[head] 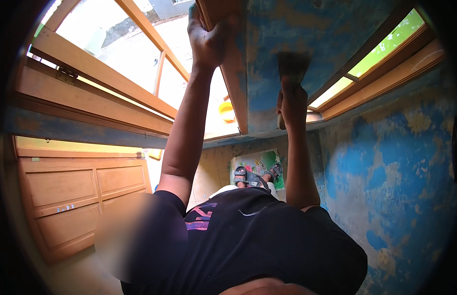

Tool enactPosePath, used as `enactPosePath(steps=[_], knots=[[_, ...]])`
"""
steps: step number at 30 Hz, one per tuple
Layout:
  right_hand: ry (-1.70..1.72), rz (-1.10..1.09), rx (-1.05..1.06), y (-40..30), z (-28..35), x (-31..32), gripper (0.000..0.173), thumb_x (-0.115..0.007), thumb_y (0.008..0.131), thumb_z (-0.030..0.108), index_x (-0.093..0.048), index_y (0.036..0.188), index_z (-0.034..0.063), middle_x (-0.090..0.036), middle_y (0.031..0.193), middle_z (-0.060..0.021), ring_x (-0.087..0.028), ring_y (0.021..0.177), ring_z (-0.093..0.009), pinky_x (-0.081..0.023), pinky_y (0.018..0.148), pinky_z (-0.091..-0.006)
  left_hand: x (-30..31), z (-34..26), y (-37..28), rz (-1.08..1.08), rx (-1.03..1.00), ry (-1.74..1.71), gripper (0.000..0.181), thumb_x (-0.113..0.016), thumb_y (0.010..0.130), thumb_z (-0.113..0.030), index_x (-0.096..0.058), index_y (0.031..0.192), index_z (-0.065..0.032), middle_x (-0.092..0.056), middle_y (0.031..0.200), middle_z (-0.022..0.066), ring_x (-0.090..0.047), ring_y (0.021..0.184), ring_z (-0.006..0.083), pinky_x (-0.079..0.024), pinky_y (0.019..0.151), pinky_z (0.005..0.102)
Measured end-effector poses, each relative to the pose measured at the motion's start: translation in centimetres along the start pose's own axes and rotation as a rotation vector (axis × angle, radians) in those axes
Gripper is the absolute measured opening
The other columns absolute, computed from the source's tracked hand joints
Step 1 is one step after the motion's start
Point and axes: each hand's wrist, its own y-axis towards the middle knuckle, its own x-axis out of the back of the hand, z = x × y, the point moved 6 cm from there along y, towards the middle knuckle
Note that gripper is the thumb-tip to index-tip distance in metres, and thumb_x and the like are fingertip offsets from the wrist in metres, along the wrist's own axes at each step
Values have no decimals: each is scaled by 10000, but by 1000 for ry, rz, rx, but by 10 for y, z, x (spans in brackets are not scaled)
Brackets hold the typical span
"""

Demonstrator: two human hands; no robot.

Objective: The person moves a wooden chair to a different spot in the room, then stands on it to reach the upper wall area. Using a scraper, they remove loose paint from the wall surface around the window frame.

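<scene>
My right hand (294, 105) is closed around the handle of a wide-bladed putty knife (294, 66). The blade points up the picture, over a wall section (263, 88) with patchy blue paint and bare brownish areas; whether it touches the surface I cannot tell. My left hand (208, 44) is raised and grips the edge of a wooden window frame (232, 79) on the left side of that wall section. Some of its fingers are in shadow or behind the wood.
Wooden window sashes (103, 62) stand at the left, above a panelled wooden door (62, 188). Another window frame (383, 75) is at the right, over a wall (387, 177) of flaking blue paint. A printed sheet (258, 158) lies under my sandalled feet. A yellow container (226, 111) shows beyond the window.
</scene>
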Motion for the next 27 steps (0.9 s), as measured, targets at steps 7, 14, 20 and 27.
enactPosePath(steps=[7, 14, 20, 27], knots=[[-113, 27, 206, 6, -4, -10, 550, -500, 962, 435, -437, 541, 87, -384, 397, -2, -390, 330, -109, -313, 358, -283, 0, -2, -2, -26, 14, 46, 717, -666, 768, -303, -388, 1354, 4, -568, 1159, 136, -557, 1081, 245, -470, 931, 333], [-60, 40, 41, -5, 2, -9, 557, -493, 959, 460, -436, 544, 94, -378, 391, -3, -403, 327, -111, -317, 355, -278, -7, -8, -1, -15, 40, -19, 728, -689, 752, -310, -392, 1340, 1, -571, 1128, 127, -564, 1037, 230, -482, 883, 323], [-47, 65, 68, -3, 3, -10, 558, -484, 964, 465, -439, 554, 89, -390, 402, -4, -406, 329, -110, -305, 356, -277, -9, -10, -2, -5, 48, -30, 729, -705, 742, -313, -397, 1324, 0, -570, 1103, 118, -564, 1003, 219, -481, 851, 315], [-270, 87, 265, -2, 15, -18, 329, -512, 958, 315, -566, 763, 55, -470, 495, -89, -513, 448, -246, -395, 447, -349, -11, -14, -2, -5, 75, -66, 730, -723, 730, -316, -402, 1306, -2, -569, 1074, 107, -564, 964, 205, -480, 815, 307]])
